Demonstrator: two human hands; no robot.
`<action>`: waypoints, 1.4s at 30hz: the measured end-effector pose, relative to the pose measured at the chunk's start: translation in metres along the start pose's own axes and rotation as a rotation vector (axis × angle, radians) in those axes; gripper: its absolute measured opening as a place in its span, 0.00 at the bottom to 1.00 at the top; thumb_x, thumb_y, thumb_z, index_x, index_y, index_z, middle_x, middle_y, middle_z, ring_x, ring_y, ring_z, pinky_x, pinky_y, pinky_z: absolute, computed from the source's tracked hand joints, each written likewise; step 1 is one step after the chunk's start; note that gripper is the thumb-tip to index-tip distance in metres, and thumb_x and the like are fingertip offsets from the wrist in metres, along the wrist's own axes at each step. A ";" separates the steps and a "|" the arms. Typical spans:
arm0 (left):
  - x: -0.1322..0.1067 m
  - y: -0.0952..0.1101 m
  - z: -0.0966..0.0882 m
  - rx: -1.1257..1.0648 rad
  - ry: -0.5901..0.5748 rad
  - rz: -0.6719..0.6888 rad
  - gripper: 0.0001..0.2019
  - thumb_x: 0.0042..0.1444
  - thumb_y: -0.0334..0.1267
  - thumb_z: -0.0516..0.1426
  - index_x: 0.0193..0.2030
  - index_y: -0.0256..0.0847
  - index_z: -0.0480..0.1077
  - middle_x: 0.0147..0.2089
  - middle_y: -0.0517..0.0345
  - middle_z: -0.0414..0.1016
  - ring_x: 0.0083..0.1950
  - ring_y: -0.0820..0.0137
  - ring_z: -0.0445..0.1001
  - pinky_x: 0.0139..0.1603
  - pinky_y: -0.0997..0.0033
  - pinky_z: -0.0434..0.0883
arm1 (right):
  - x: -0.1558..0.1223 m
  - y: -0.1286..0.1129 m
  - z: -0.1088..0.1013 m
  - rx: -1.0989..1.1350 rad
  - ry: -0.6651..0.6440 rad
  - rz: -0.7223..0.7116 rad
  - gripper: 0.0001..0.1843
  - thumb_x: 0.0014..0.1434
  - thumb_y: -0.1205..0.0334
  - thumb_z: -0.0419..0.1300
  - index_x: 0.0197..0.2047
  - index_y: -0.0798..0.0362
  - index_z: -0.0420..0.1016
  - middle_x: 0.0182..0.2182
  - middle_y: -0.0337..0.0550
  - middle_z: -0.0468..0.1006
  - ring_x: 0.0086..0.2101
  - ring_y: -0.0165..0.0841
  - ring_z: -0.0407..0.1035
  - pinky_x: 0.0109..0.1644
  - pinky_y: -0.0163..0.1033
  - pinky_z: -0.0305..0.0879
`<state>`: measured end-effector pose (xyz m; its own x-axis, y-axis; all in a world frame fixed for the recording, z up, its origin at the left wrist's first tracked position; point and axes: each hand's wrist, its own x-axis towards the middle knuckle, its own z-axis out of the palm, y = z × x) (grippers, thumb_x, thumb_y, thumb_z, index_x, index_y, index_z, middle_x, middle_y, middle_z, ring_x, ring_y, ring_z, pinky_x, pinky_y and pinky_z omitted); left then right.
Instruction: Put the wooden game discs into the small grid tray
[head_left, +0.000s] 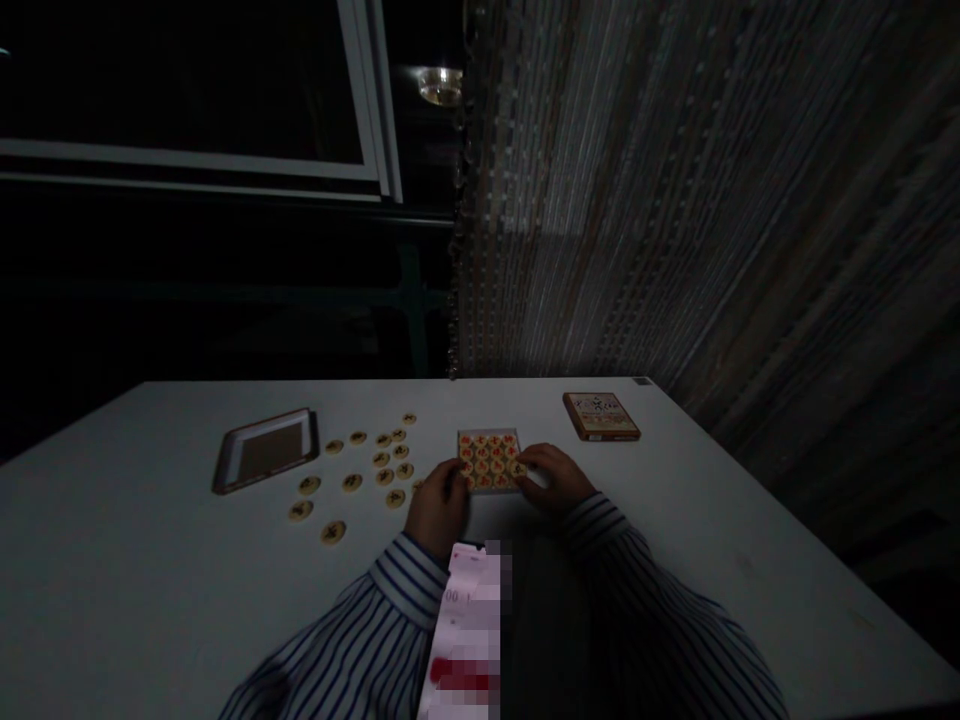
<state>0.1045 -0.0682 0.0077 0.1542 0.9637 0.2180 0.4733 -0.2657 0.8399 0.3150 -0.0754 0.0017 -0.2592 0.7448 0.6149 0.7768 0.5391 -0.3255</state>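
Observation:
A small shallow tray (495, 491) stands on the white table in front of me, filled with rows of round Chinese chess pieces (497, 452) marked in red. My left hand (437, 508) is closed at the tray's left edge, thumb and fingers gripping its side. At the right edge, my right hand (556, 478) pinches a black-marked Chinese chess piece (517, 468) over the right end of the rows. Left of the tray, several loose black-marked pieces (395, 498) lie scattered. One of them is partly hidden behind my left hand.
An upturned box lid (266, 450) lies at the left of the table. A flat printed box (601, 416) sits at the back right. A lit phone (459, 640) is near me, between my forearms. A string curtain (570, 200) hangs behind the table (150, 600).

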 end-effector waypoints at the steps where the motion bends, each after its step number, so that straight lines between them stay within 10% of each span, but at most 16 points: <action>1: 0.000 0.000 0.000 0.010 -0.008 0.003 0.15 0.53 0.36 0.48 0.46 0.36 0.66 0.44 0.48 0.73 0.45 0.66 0.71 0.48 0.64 0.67 | -0.001 0.001 0.001 -0.006 -0.009 -0.003 0.12 0.48 0.62 0.57 0.38 0.54 0.71 0.35 0.48 0.74 0.36 0.34 0.67 0.40 0.42 0.66; 42: -0.002 -0.001 0.002 0.058 -0.004 0.037 0.15 0.52 0.36 0.50 0.45 0.36 0.67 0.43 0.47 0.74 0.46 0.65 0.71 0.48 0.62 0.67 | -0.007 0.011 0.009 -0.021 -0.080 0.043 0.12 0.48 0.63 0.57 0.37 0.55 0.73 0.35 0.49 0.71 0.38 0.36 0.66 0.41 0.43 0.65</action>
<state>0.1052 -0.0697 0.0060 0.1762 0.9531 0.2462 0.5164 -0.3024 0.8012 0.3203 -0.0708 -0.0127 -0.2697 0.7969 0.5406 0.8000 0.4978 -0.3348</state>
